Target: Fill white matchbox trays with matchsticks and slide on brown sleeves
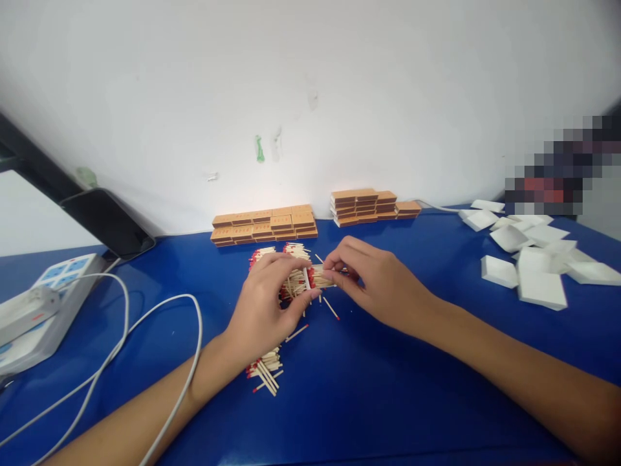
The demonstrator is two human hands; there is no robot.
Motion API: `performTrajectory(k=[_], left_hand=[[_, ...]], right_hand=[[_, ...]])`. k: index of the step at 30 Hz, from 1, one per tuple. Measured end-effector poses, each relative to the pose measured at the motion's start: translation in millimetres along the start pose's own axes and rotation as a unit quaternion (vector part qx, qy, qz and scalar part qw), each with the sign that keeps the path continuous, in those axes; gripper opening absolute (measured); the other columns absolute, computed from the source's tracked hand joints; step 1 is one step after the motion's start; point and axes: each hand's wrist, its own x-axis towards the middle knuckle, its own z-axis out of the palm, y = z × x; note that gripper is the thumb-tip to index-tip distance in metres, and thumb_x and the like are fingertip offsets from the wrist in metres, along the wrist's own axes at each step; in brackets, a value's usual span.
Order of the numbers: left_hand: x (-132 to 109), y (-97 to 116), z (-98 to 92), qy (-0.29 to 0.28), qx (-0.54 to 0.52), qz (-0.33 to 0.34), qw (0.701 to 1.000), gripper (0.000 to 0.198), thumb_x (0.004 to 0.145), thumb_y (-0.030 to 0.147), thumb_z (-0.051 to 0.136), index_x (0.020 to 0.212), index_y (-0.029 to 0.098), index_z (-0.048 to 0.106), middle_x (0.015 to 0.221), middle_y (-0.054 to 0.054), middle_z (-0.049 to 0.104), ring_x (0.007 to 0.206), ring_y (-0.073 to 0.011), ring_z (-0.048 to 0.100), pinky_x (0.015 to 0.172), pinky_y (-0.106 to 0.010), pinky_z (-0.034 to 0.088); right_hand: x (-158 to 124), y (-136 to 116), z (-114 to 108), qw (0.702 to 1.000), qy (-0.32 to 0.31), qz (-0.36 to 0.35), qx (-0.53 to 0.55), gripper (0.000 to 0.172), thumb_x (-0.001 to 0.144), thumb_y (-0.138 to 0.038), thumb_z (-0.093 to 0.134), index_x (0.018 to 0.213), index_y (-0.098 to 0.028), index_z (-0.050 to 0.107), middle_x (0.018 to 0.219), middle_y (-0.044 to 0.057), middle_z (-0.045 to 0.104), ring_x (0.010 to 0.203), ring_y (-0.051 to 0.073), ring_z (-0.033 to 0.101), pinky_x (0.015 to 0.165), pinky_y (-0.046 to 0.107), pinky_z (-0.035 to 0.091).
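Between thumb and fingers, my left hand (264, 301) grips the left end of a small white matchbox tray (306, 278). Red-tipped matches (320, 279) lie in the tray, heads to the left. My right hand (381, 275) has its fingertips pinched at the right end of those matches, partly hiding the tray. Beneath and behind my left hand is a heap of loose matches (294, 249), some of it covered by the hand. Closer to me lies another small pile of matches (266, 372). A single match (331, 309) rests on the blue table below the tray.
Orange-brown matchboxes (264, 224) are stacked along the wall, with a second stack (363, 206) to their right. Several white trays (542, 288) lie scattered at the right. A power strip (72, 272), a white cable (198, 317) crossing my left forearm, and a black phone (109, 223) are at the left.
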Motion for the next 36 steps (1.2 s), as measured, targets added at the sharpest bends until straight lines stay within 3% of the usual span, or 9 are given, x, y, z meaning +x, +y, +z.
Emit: performTrajectory(k=[7,14,19,36], left_hand=[[2,-3,-0.7,0.049,0.037,-0.056,0.997,0.027,0.092,0.032,0.080,0.115,0.022,0.070,0.111,-0.008,0.076,0.105,-0.0260,0.069,0.094,-0.046,0.058],[2,-2,-1.8,0.062,0.049,-0.067,0.995,0.030,0.091,0.032,0.081,0.117,0.022,0.070,0.113,-0.008,0.076,0.107,-0.0263,0.070,0.095,-0.046,0.058],[2,-3,-2.1,0.055,0.047,-0.056,0.996,0.029,0.093,0.033,0.079,0.118,0.021,0.070,0.112,-0.008,0.076,0.107,-0.0268,0.069,0.096,-0.047,0.058],[1,-5,-2.5,0.047,0.047,-0.047,0.997,0.027,0.093,0.033,0.078,0.117,0.022,0.069,0.111,-0.008,0.076,0.106,-0.0276,0.069,0.093,-0.048,0.058]], right_hand=[[6,14,-13,0.998,0.032,0.034,-0.035,0.018,0.104,-0.030,0.053,0.096,-0.021,0.066,0.093,0.006,0.067,0.078,0.018,0.061,0.072,0.033,0.046],[4,48,-25,0.973,-0.169,0.094,-0.128,0.015,0.097,-0.033,0.058,0.098,-0.021,0.067,0.102,0.007,0.068,0.087,0.023,0.064,0.074,0.036,0.045],[-1,58,-24,0.962,-0.230,0.102,-0.109,0.015,0.099,-0.030,0.054,0.098,-0.022,0.066,0.102,0.007,0.066,0.083,0.022,0.063,0.074,0.036,0.044],[2,51,-24,0.970,-0.204,0.087,-0.096,0.016,0.099,-0.031,0.054,0.091,-0.022,0.064,0.095,0.006,0.068,0.080,0.020,0.062,0.071,0.034,0.042]])
